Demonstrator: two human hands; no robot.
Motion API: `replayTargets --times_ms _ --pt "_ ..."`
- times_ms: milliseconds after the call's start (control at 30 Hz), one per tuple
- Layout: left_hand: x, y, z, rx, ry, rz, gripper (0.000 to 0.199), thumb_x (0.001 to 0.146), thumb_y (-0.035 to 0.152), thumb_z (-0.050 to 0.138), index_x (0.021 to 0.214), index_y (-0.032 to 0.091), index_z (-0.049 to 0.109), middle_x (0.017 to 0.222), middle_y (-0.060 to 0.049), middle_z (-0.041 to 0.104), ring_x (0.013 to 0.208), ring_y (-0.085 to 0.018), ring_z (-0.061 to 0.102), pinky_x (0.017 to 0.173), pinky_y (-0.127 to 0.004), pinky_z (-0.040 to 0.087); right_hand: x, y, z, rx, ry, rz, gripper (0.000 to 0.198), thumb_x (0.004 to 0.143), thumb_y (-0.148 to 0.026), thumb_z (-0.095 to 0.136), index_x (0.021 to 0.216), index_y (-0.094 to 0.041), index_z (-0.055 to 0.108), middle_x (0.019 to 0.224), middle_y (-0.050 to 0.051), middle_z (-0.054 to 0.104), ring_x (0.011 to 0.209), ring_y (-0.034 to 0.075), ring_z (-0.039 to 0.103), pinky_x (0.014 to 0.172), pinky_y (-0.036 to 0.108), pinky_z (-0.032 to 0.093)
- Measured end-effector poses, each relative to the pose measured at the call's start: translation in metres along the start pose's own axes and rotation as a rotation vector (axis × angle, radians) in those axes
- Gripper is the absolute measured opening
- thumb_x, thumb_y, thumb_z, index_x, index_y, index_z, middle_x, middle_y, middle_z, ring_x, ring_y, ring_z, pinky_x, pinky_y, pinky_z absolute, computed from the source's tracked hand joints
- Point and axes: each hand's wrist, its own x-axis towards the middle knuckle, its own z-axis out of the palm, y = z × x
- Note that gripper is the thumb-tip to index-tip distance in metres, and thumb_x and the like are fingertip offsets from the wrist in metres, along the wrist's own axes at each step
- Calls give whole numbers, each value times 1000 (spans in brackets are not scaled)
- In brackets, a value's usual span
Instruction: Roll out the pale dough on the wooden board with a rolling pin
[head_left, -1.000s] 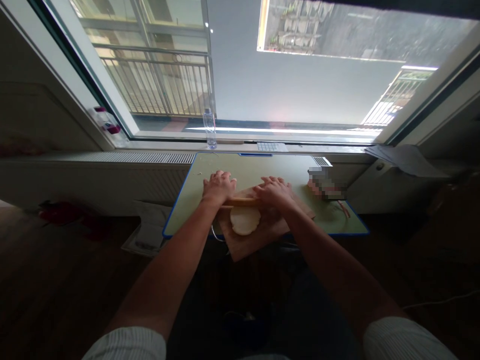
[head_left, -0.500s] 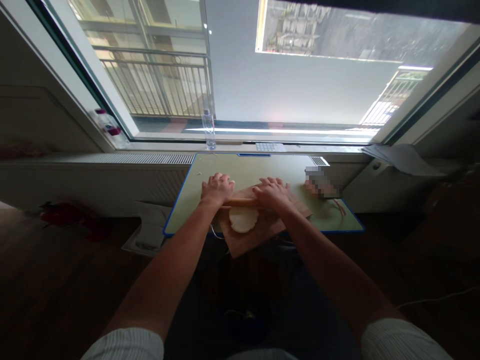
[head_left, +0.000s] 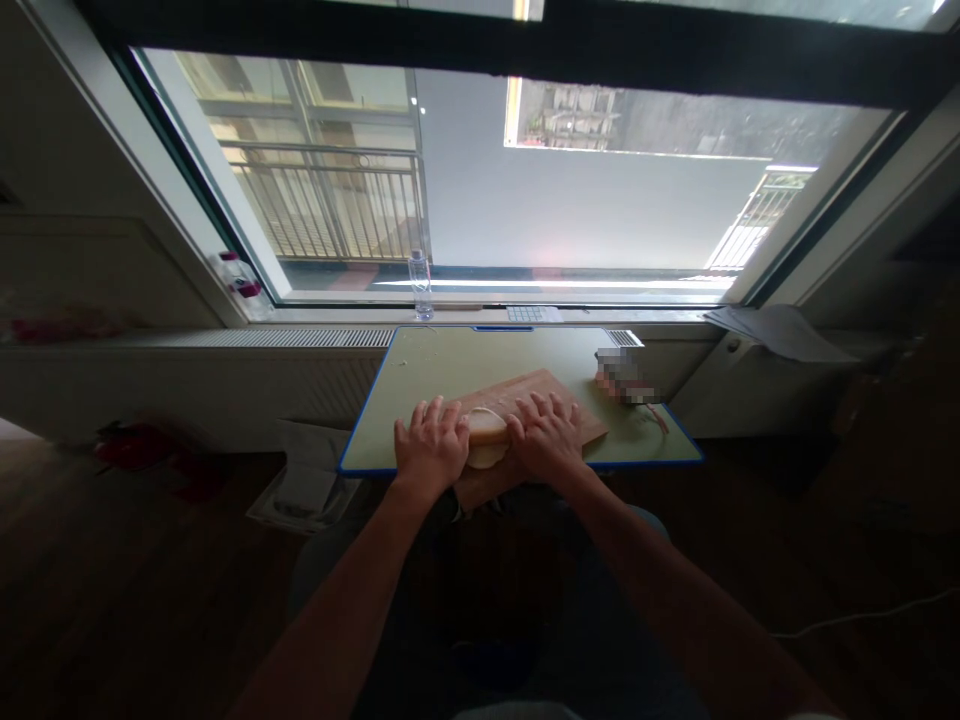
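Across a wooden board, a rolling pin is lying sideways to the person, its long axis running almost level from the left hand to the right hand. From where I'm standing, only its middle is showing; both ends are disappearing under the hands. Beneath that middle a flat round of pale dough is sitting on the board, with one part showing beyond the pin and a lip showing on the near side, towards the person's body. So the pin is crossing the dough rather than lying beside it, and the dough is resting between the hands, neither one clearly nearer to it.

Both hands are lying palm down over the pin, knuckles up, their fingers spreading a little and pointing away from the body. The palms are facing down out of my sight, so I can't tell how tightly either hand is closing around the wood, or whether it is merely bearing down on it.

The board itself is sitting askew on the pale green table, one corner reaching past the blue front edge towards the person, so the pin is cutting across it at a slant. Off on the person's right, well apart from the dough, a blurred-out object is resting on the table.
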Motion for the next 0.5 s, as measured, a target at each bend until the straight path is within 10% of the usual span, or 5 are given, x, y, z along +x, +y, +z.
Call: replayTargets --times_ms 500 --pt "40 -9 3 -43 -52 -83 56 109 49 36 156 33 62 170 -9 54 154 -34 48 127 -67 36 60 -12 -13 -78 -75 -83 54 111 -44 34 152 -31 66 156 8 66 147 34 45 123 53 29"
